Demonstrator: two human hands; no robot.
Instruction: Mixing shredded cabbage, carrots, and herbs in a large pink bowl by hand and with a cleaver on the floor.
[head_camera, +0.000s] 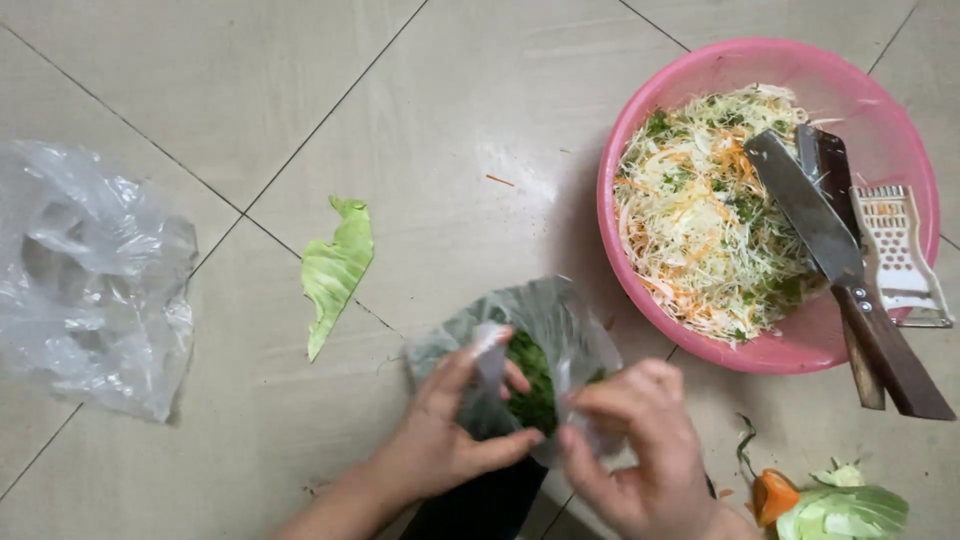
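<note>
Both hands hold a clear plastic bag (545, 320) on the tiled floor. Dark green chopped herbs (533, 385) fill it. My left hand (455, 425) pinches the left side of the bag's mouth, thumb and fingers closed on the film. My right hand (640, 450) grips the right side of the opening. To the right sits a pink plastic bowl (900, 120) of shredded cabbage and carrot (700, 215), with herb flecks on top.
Two wooden-handled knives (835, 250) and a white grater (900, 255) rest on the bowl's right rim. A loose cabbage leaf (335, 270) lies on the floor at centre left. An empty crumpled clear bag (90, 280) lies far left. Cabbage scraps and a carrot end (820, 500) sit bottom right.
</note>
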